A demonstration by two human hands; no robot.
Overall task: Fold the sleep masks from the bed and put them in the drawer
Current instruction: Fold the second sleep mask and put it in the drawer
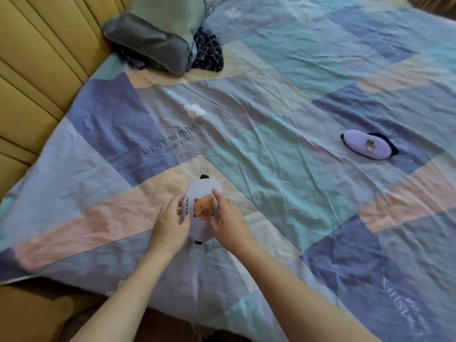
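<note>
Nearby, both hands' grip pinches the capybara mask [201,208]; purple mask [367,144] lies well apart.

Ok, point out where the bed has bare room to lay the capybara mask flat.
Widest bare stretch: the bedspread between the capybara mask and the purple mask. Also bare: the pink and blue patches beside the left hand. Crowded: the top corner by the headboard, with the grey pillow and dark checked cloth.

The patchwork-quilted bed [283,99] carries a lilac sleep mask [367,144], grey pillow [150,43] (perhaps over clothes) and capybara mask [201,193].
</note>
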